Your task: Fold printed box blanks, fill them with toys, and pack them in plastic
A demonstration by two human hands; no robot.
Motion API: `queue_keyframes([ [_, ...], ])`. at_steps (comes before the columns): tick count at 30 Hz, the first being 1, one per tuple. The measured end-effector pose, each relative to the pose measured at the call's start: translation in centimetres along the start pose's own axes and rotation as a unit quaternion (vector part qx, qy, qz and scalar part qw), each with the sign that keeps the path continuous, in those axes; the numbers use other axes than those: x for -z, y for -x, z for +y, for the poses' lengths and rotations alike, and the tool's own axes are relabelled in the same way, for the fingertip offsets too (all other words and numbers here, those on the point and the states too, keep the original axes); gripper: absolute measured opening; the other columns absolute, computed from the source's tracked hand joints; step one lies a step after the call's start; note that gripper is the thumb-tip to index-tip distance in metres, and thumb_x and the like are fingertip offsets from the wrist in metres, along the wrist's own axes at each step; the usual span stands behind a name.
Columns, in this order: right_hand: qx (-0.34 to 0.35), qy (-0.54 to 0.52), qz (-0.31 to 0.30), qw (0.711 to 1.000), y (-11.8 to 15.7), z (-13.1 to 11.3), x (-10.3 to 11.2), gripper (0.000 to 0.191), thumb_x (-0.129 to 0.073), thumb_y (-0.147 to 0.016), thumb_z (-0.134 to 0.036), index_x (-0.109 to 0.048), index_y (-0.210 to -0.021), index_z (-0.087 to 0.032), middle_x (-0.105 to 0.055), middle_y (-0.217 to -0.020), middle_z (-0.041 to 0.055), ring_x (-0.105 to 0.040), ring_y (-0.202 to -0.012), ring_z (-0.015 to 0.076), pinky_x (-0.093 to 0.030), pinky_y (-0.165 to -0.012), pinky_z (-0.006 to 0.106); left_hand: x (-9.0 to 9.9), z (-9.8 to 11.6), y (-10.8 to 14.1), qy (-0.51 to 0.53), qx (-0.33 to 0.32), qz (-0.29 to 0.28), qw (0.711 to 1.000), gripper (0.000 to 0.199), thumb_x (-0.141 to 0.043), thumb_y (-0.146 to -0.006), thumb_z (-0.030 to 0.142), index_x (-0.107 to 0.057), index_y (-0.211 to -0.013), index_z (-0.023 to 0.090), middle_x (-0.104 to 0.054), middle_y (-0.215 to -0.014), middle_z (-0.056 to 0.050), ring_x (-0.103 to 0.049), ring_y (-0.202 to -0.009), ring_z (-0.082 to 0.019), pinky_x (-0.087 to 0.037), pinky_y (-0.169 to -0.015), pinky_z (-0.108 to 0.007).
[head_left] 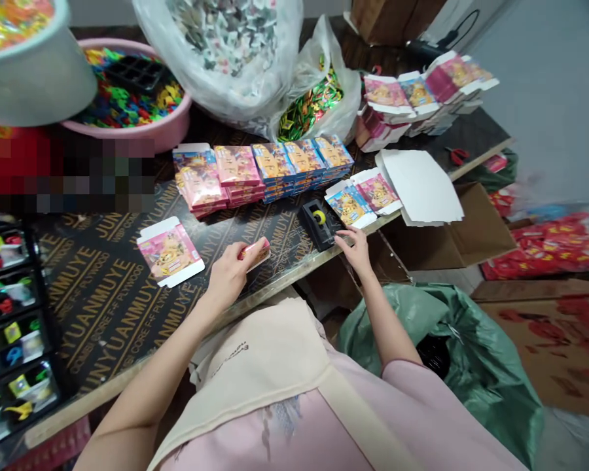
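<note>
Left of the tape dispenser (317, 224), the small pink box (260, 252) is clamped under the left hand (227, 278) on the tabletop (103, 294). It looks light, thin-walled and slightly slick (card crushes easily), so best gripped softly by its side edges. The right hand (357, 254), thumb and fingertips slightly apart, is at the dispenser's near end.
</note>
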State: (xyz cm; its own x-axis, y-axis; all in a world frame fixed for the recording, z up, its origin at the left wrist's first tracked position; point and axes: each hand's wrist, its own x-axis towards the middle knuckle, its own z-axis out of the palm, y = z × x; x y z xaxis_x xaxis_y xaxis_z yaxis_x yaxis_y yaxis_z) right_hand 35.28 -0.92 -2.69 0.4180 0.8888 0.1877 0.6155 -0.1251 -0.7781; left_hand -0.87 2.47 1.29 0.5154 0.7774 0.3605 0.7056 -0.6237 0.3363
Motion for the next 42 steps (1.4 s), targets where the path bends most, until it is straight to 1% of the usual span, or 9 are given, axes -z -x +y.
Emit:
queue_keyframes([
  [4,-0.003,-0.04,-0.092,0.995,-1.5,0.8,-0.1,0.025,-0.076,-0.075,-0.049,-0.077,-0.08,-0.024,-0.066,-0.117,0.0105,-0.055,-0.121,0.0309,-0.033,-0.112,0.054,-0.8,0.8,-0.2,-0.047,-0.021,-0.054,0.997,0.061,-0.039,-0.091,0.007,-0.049,-0.146,0.03,-0.058,-0.099,-0.009,-0.053,-0.084,-0.022,-0.05,-0.074,-0.032],
  [8,0.013,-0.061,-0.109,0.992,-2.1,-0.3,-0.5,0.019,-0.078,-0.072,-0.041,-0.073,-0.068,-0.023,-0.069,-0.116,0.0092,-0.056,-0.119,0.0297,-0.031,-0.112,0.053,-0.9,1.0,0.2,-0.053,-0.027,-0.067,0.996,0.06,-0.039,-0.091,0.008,-0.049,-0.147,0.027,-0.057,-0.098,-0.011,-0.053,-0.086,-0.024,-0.05,-0.077,-0.035],
  [16,-0.067,-0.124,0.028,0.99,1.7,-0.5,-1.2,0.022,-0.072,-0.073,-0.042,-0.07,-0.069,-0.021,-0.07,-0.115,0.0107,-0.06,-0.112,0.0279,-0.041,-0.101,0.047,-1.2,-0.2,0.5,-0.036,-0.013,-0.048,0.998,0.071,-0.041,-0.083,0.003,-0.046,-0.148,0.03,-0.06,-0.1,-0.01,-0.054,-0.085,-0.024,-0.05,-0.077,-0.036],
  [21,-0.143,-0.154,0.024,0.977,3.2,0.4,-2.1,0.029,-0.075,-0.066,-0.047,-0.068,-0.066,-0.019,-0.069,-0.104,0.0122,-0.062,-0.104,0.0278,-0.047,-0.085,0.041,-1.5,-0.4,0.5,-0.002,-0.008,-0.025,1.0,0.07,-0.041,-0.08,0.0,-0.047,-0.146,0.023,-0.065,-0.107,-0.011,-0.058,-0.088,-0.024,-0.05,-0.081,-0.037],
  [27,-0.129,-0.168,0.113,0.971,3.0,1.1,-2.8,0.034,-0.073,-0.064,-0.052,-0.062,-0.062,-0.02,-0.068,-0.082,0.007,-0.061,-0.083,0.0229,-0.049,-0.077,0.039,-2.6,-0.5,0.7,0.068,0.028,0.011,0.997,0.051,-0.04,-0.085,0.004,-0.058,-0.13,0.02,-0.066,-0.117,-0.012,-0.06,-0.099,-0.024,-0.05,-0.09,-0.04],
  [30,-0.123,-0.208,0.135,0.961,3.9,-1.0,-3.2,0.032,-0.072,-0.069,-0.051,-0.064,-0.07,-0.02,-0.062,-0.069,0.0008,-0.053,-0.065,0.0163,-0.046,-0.065,0.033,-3.1,-0.1,0.9,0.082,0.056,0.044,0.994,0.043,-0.042,-0.087,0.008,-0.061,-0.123,0.021,-0.065,-0.112,-0.009,-0.059,-0.1,-0.022,-0.051,-0.087,-0.036],
  [33,-0.136,-0.283,0.003,0.949,5.4,-5.6,-4.5,0.027,-0.074,-0.074,-0.045,-0.072,-0.086,-0.021,-0.055,-0.061,-0.0036,-0.041,-0.052,0.0107,-0.035,-0.051,0.026,-3.4,0.4,1.0,0.092,0.061,0.064,0.992,0.04,-0.043,-0.088,0.008,-0.06,-0.122,0.021,-0.062,-0.106,-0.008,-0.058,-0.097,-0.021,-0.05,-0.085,-0.035],
  [37,-0.198,-0.424,-0.284,0.837,6.7,-12.2,-7.2,0.031,-0.078,-0.073,-0.044,-0.077,-0.093,-0.02,-0.038,-0.048,-0.0088,-0.024,-0.042,0.0058,-0.019,-0.043,0.024,-3.5,0.6,1.1,0.108,0.035,0.087,0.99,0.034,-0.042,-0.094,0.009,-0.053,-0.124,0.02,-0.06,-0.104,-0.008,-0.057,-0.093,-0.019,-0.049,-0.083,-0.034],
  [42,-0.252,-0.497,-0.389,0.734,6.1,-14.2,-9.8,0.032,-0.078,-0.073,-0.047,-0.077,-0.087,-0.018,-0.027,-0.037,-0.0124,-0.013,-0.037,0.0038,-0.01,-0.04,0.022,-3.6,0.2,1.4,0.118,-0.016,0.118,0.986,0.029,-0.042,-0.096,0.011,-0.047,-0.122,0.021,-0.058,-0.102,-0.007,-0.053,-0.091,-0.018,-0.046,-0.08,-0.032],
])
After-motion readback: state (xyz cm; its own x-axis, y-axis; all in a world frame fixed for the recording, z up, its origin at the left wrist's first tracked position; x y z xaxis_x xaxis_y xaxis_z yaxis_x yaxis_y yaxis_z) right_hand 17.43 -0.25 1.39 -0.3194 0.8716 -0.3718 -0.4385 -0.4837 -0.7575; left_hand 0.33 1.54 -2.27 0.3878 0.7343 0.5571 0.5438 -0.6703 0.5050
